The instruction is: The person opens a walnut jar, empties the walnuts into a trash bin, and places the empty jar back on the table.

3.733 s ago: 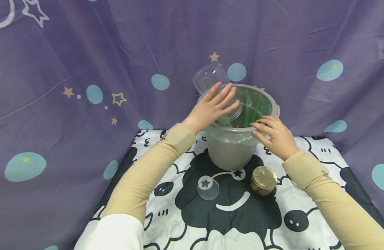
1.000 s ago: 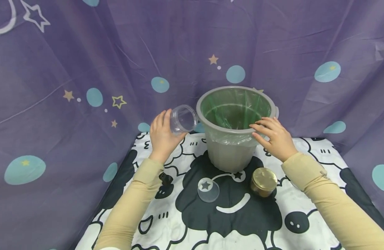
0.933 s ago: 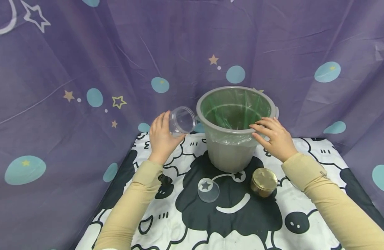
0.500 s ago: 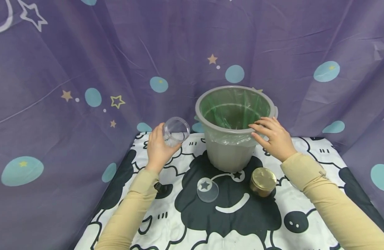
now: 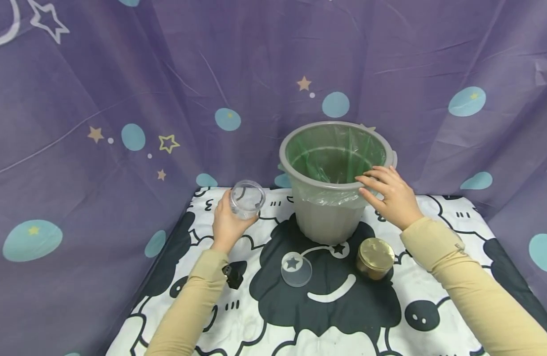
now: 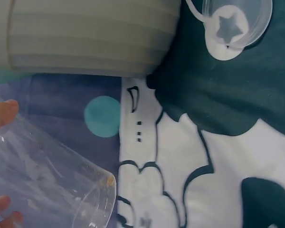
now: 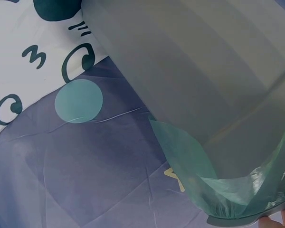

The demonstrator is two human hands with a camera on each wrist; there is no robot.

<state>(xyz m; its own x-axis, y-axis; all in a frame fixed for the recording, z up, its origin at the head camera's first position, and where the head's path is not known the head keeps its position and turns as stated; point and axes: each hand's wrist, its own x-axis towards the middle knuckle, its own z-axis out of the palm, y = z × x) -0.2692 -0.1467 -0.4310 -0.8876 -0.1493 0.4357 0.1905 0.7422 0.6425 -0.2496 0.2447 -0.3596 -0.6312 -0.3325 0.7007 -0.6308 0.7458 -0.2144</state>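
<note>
My left hand grips a clear plastic jar, its round mouth tilted up toward the head camera. In the left wrist view the jar shows see-through walls, with fingers on either side of it. My right hand lies with loosely bent, spread fingers at the front right rim of a grey trash can. A green bag lines the can and folds over its rim. From the right wrist, fingertips show right at the rim.
On the patterned tablecloth, a clear round lid lies in front of the can. A gold-lidded tin stands right of the lid. A purple curtain hangs behind the table.
My left hand has come back from over the trash can to its left, lowering the jar and turning it from mouth-down to mouth-up. The right hand has stayed at the rim.
</note>
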